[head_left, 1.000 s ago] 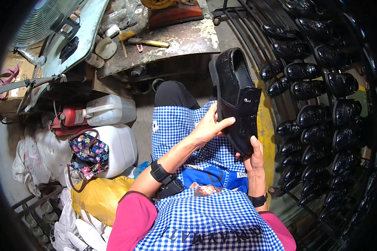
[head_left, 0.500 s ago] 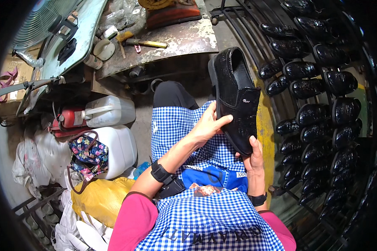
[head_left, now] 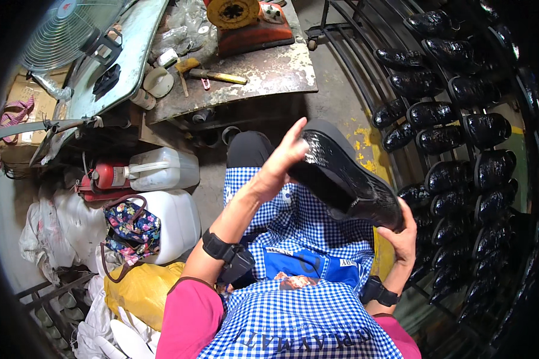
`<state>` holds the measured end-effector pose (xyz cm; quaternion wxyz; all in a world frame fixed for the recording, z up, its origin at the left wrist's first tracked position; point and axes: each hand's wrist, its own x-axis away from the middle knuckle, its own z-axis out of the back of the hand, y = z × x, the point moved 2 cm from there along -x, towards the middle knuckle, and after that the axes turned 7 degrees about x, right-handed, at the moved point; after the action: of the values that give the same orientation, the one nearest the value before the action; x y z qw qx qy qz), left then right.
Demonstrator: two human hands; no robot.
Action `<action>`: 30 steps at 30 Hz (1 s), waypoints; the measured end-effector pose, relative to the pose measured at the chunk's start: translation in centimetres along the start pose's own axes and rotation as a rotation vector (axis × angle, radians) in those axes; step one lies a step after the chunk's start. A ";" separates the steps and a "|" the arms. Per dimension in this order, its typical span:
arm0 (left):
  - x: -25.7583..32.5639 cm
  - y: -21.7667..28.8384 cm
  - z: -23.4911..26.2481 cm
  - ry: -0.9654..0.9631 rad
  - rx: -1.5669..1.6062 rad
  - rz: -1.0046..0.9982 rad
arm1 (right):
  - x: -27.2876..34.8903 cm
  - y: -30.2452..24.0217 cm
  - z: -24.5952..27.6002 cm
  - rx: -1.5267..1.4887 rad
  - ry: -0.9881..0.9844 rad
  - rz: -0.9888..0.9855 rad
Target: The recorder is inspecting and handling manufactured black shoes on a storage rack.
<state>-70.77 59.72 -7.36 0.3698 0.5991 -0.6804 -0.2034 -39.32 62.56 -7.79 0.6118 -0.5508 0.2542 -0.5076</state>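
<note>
Above my lap a black shoe (head_left: 356, 179) lies tilted on its side between my hands, slanting from upper left to lower right. Its upper is glossy in places, and the edge of its sole runs along the far right side. My left hand (head_left: 279, 160) holds the upper left end, thumb and fingers pressed against it. At the lower right end my right hand (head_left: 402, 236) is closed around the shoe, thumb on the near side. Some fingers of both hands are hidden behind the shoe.
Racks of glossy black shoes (head_left: 440, 128) stand on my right. Ahead, a worn table (head_left: 269, 72) bears a hammer (head_left: 218, 76), a cup (head_left: 159, 82) and an orange-red machine base (head_left: 254, 39). A fan (head_left: 69, 33), white jugs (head_left: 170, 167), a floral bag (head_left: 132, 227) and a yellow sack (head_left: 144, 293) are left.
The shoe has turned from upright, opening showing, onto its side and now slants to the lower right. My left hand moved up to its far end; my right hand moved rightward with the other end.
</note>
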 end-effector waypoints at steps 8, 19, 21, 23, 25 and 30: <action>0.1 -1.4 -1.4 -0.133 0.190 -0.087 | 0.9 0.0 1.5 0.120 0.134 0.084; -2.9 -5.6 -4.0 -0.084 -0.519 -0.308 | 0.5 12.7 2.3 -0.703 0.341 -0.088; -3.7 -6.1 -5.2 -0.093 -0.685 -0.417 | 0.8 15.6 1.9 -0.809 0.515 -0.171; -4.6 -7.2 -4.8 -0.147 -0.848 -0.492 | 0.8 18.3 1.9 -0.867 0.583 -0.190; -5.4 -8.3 -4.2 -0.098 -1.051 -0.618 | 0.6 20.9 1.5 -1.051 0.720 -0.362; -5.6 -9.1 -4.2 -0.170 -1.179 -0.742 | -1.8 26.8 2.3 -1.151 0.888 -0.519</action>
<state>-61.58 64.01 -12.65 0.4847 0.4731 -0.2339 -0.6975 -28.80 61.87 -32.63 -0.0692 -0.5689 0.5624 -0.5961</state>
